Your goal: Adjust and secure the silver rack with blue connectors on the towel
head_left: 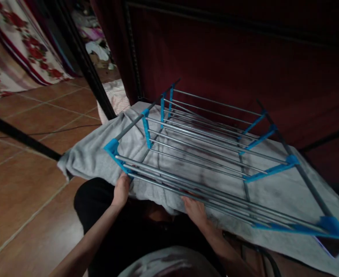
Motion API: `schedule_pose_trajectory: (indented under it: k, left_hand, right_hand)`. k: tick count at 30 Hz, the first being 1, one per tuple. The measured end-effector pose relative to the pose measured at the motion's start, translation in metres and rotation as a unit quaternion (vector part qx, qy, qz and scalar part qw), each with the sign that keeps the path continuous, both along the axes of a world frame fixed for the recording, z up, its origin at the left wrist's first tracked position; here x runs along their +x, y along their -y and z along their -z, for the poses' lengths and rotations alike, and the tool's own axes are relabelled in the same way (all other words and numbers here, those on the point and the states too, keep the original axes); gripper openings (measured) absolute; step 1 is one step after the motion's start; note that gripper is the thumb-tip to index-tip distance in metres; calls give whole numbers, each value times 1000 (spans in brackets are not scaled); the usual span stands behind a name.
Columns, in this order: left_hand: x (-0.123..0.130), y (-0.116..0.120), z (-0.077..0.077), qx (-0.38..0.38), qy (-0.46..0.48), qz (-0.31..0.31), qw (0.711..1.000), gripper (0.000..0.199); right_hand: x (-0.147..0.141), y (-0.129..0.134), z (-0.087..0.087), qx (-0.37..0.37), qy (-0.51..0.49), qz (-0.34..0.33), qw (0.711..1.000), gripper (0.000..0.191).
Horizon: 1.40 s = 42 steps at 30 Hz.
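Observation:
A shoe rack (215,139) made of metal rods, grey side poles and blue plastic brackets lies on its side across a grey blanket (94,148). At its near left corner, my left hand (121,188) is closed around the rack just below a blue bracket (116,156). My right hand (194,207) reaches under the front rods near their middle, its fingers curled at the lowest ones and partly hidden behind them. The near right bracket (335,227) hangs over a dark flat object (333,246) with a purple edge.
Dark red fabric (229,69) rises behind the rack. Thin black metal bars (85,63) stand at the left over a tiled floor (50,111) crossed by a cable (62,130). A floral cloth (27,46) hangs at the far left. Black curved tubing (258,250) lies beside my right arm.

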<state>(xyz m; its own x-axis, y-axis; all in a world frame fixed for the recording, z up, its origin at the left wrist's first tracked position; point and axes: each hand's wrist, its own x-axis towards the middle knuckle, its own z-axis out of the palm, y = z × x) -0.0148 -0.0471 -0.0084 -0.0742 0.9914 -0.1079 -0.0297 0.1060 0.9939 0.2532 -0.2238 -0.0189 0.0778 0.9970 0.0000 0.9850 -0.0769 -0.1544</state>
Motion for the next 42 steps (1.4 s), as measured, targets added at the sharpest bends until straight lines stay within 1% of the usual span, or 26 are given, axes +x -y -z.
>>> schedule_pose_trajectory:
  k: [2,5,7,8,11,14,18,21,28,30,34,36,42]
  left_hand:
    - [-6,-2,11,35,-20,42,998,43]
    - [-16,-6,23,82,-66,138,985,56]
    - [-20,-9,26,100,-89,181,974,56]
    - [-22,-11,27,108,-101,193,970,54]
    - [-24,-13,27,127,-135,194,963,47]
    - [-24,-18,25,131,-160,188,960,42]
    - [-27,-28,23,115,-145,220,958,38]
    - [-28,-33,22,111,-139,234,956,38]
    - [-27,-30,18,110,-133,242,955,41]
    - [-31,-33,15,99,-125,268,950,40]
    - [-38,-46,4,45,-111,353,928,39]
    - [-39,-51,-1,32,-123,366,922,38]
    - [-35,-55,-11,22,-162,371,914,37]
  right_hand:
    - [0,2,1,24,19,-9,1000,35]
    - [0,4,5,6,25,-2,1000,34]
    - [1,6,7,-7,29,1,1000,35]
    - [2,7,8,-3,34,-2,999,35]
    - [5,8,11,43,41,-24,998,31]
    - [7,7,11,77,31,-31,996,28]
    - [8,6,10,94,14,-50,994,30]
    - [7,6,9,101,-7,-53,993,32]
    - [5,5,9,115,-42,-35,992,32]
    - [4,5,9,111,-58,-27,992,32]
    - [2,5,11,97,-70,-11,993,33]
    - [1,5,11,98,-73,-5,992,33]
    - [-2,4,9,91,-75,12,993,31]
